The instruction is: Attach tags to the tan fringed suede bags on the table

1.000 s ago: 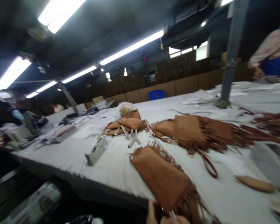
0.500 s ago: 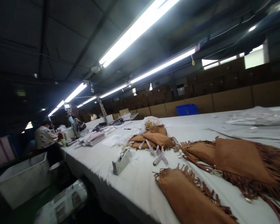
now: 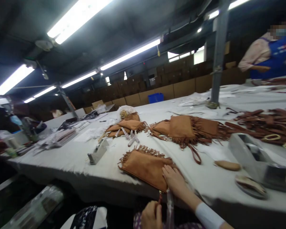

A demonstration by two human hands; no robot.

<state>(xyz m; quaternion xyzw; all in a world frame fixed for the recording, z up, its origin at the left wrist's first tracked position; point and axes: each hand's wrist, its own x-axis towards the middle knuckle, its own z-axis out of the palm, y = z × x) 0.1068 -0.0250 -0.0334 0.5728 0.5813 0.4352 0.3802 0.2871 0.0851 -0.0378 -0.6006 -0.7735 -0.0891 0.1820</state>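
A brown fringed suede bag (image 3: 143, 165) lies at the table's front edge, fringe pointing away from me. My right hand (image 3: 173, 178) rests on its right end, with fingers stretched out over the suede. Below that corner, my left hand (image 3: 151, 216) is closed around the reddish-brown zipper pull (image 3: 160, 197), which hangs from a gold-coloured metal piece. Beside it, a plastic-wrapped strip (image 3: 169, 206) hangs over the edge; its lower end is unclear. More fringed bags (image 3: 182, 127) lie farther back, and several small wrapped strips (image 3: 132, 138) lie near the left pile.
A tape dispenser (image 3: 98, 152) stands left of the bag, and a larger one (image 3: 255, 159) stands at right near a round dish (image 3: 250, 187). Brown straps (image 3: 262, 124) are heaped at right. A metal post (image 3: 219, 57) rises from the table; a person in a blue apron (image 3: 276, 60) is behind.
My view has swung right. Both hands have come into the picture at the nearest bag, which now lies turned more sideways. The right-hand straps, larger dispenser and aproned person now show.
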